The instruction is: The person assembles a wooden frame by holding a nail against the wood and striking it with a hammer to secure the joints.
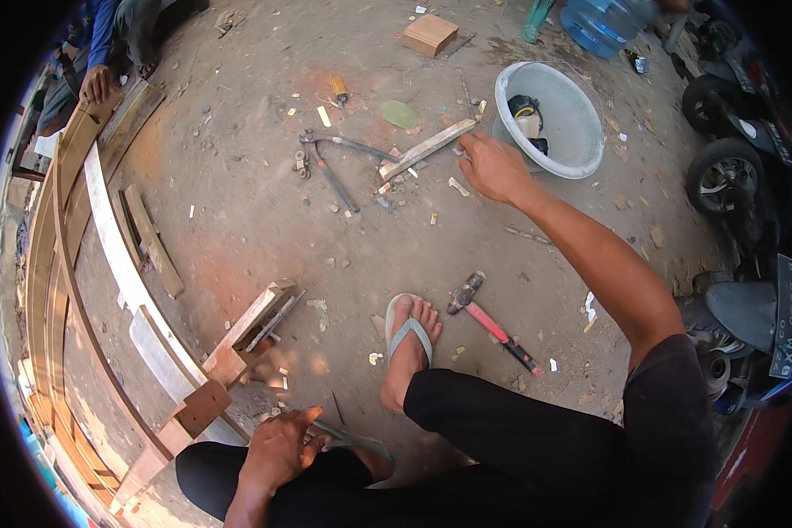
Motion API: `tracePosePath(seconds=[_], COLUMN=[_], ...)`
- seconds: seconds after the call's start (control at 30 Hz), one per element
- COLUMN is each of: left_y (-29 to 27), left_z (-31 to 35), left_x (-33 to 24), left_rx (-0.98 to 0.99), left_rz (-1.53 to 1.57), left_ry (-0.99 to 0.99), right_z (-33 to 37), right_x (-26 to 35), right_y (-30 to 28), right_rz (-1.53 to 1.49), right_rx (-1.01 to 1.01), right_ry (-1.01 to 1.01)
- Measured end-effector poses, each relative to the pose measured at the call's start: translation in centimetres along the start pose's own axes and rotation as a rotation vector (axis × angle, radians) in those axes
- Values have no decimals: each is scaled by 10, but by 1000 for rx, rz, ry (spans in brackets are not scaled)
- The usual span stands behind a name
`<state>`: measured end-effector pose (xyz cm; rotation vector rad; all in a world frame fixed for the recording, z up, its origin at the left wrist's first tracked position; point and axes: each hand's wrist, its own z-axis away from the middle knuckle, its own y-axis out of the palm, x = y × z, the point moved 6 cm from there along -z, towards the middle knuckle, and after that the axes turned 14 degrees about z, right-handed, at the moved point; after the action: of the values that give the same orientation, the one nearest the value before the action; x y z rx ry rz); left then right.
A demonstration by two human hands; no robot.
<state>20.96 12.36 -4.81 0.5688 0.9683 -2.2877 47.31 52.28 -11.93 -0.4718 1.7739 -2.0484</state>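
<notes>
My right hand (495, 167) reaches forward beside a large grey-white basin (550, 163), close to the end of a wooden strip (427, 151) on the ground. Its fingers are curled together; what they hold, if anything, is too small to make out. My left hand (280, 451) rests over my left knee, thumb and index finger apart, with nothing visible between them. In front of it lies a wooden block (201, 405) against long curved strips. A hammer (495, 323) with a red and black handle lies right of my sandalled foot (408, 348).
Long-handled cutters (330, 167) and a yellow-handled tool (338, 88) lie ahead. The basin holds a tape measure (524, 107). Curved wooden frames (70, 220) fill the left, where another person's hand (95, 85) rests. Parked motorbikes (732, 176) line the right.
</notes>
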Motion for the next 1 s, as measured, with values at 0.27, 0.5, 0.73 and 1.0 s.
tracePosePath(seconds=[0.27,0.5,0.73,1.0], left_y=[-9,-15,-19,-7], left_z=[-4,2,9,13], left_x=[-14,-9,-11,-1], left_rx=[82,-3,-59,20], left_rz=[84,121,218,74], left_ry=[-42,7,70,5], right_z=[-112,-124,-116,-105], right_x=[-69,-64,-67,-55], right_y=[97,96,89,38], right_rz=[-135,24,-85,-176], right_rx=[11,9,-7,-256], right_ry=[762,677,824,862])
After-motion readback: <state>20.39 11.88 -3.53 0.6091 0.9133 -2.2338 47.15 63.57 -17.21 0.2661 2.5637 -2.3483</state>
